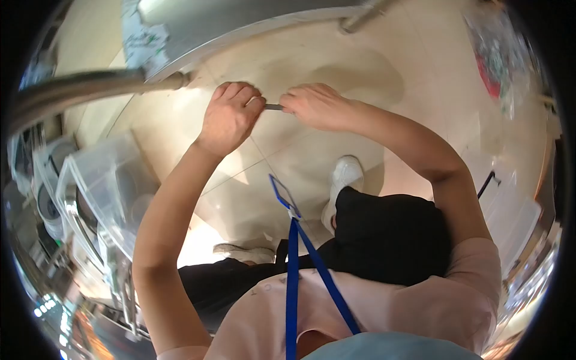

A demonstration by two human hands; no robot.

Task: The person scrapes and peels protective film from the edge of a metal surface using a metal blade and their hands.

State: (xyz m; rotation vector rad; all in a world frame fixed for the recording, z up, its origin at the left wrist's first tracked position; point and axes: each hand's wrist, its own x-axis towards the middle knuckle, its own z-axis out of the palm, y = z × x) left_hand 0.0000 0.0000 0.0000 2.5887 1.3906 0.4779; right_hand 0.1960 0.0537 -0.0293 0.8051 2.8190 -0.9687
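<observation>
A short length of a thin, dark grey bar-like piece [274,107] shows between my two hands, held out in front of me over the floor. My left hand [233,115] is closed on its left end, thumb toward the middle. At the other end, my right hand [318,106] pinches it, with the back of the hand facing up. The fingers cover both ends, so the full length and exact kind of the piece cannot be made out.
A metal table [252,21] with a tubular leg [90,84] stands ahead. Clear plastic bins [114,180] are at the left, another translucent bin [510,219] at the right. A plastic bag [489,57] lies far right. A badge [282,195] hangs from a blue lanyard.
</observation>
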